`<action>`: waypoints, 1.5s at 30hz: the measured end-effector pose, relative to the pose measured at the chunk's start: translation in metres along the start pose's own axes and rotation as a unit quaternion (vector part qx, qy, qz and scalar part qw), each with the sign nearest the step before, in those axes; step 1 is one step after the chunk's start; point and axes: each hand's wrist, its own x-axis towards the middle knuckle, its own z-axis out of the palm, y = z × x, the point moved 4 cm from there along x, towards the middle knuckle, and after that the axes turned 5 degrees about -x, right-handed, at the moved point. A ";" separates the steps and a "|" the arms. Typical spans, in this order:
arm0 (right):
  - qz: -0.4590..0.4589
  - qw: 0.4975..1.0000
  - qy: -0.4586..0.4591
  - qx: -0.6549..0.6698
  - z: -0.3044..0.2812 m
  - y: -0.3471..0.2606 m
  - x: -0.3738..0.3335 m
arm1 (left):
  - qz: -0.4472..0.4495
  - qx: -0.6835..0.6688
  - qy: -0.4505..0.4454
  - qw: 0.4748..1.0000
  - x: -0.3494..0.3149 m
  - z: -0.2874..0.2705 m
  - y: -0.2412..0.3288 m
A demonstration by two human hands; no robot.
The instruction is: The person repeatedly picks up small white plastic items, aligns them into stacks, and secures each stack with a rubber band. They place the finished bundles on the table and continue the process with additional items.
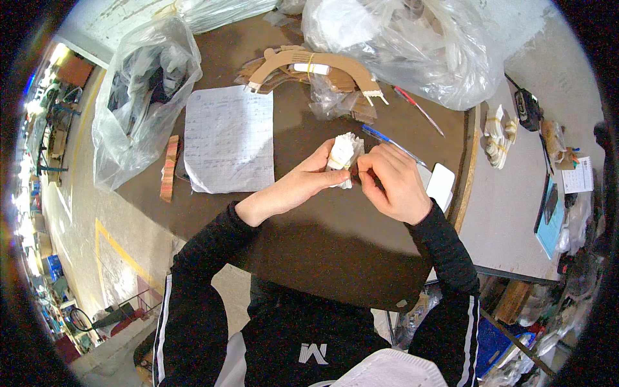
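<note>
Over the middle of the brown table [309, 258], my left hand [303, 180] grips a small bundle of white strips or tags, with its thumb across the front. The bundle [344, 152] stands up above the fingers, and a thin band seems to go round it. Right beside it, my right hand [394, 180] is closed, its thumb and index finger pinched together close to the bundle's right side. What they pinch is too small to make out. A blue pen [390, 143] lies just behind the right hand. A white flat card-like thing [441, 183] lies beside the right wrist.
A handwritten sheet [229, 138] lies left, beside a striped strip [169, 169]. Farther back are curved cardboard pieces [322, 59], a red pen [419, 109] and clear plastic bags [412, 51]. Another filled bag [145, 97] stands far left. A side table [509, 219] holds banded white pieces [498, 138].
</note>
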 end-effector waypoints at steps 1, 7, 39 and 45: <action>0.002 1.000 -0.001 0.003 0.000 -0.001 0.000 | 0.030 0.059 0.004 0.998 0.001 -0.002 -0.001; -0.029 0.995 0.091 -0.037 0.003 0.003 -0.005 | 0.228 0.393 0.131 0.881 -0.004 0.006 0.013; 0.111 0.986 0.116 -0.045 0.010 -0.015 -0.007 | 0.336 0.610 0.170 0.697 -0.016 0.027 0.021; 0.302 0.851 -0.001 0.429 0.018 0.012 -0.010 | 0.347 0.662 0.242 0.619 -0.013 0.012 0.038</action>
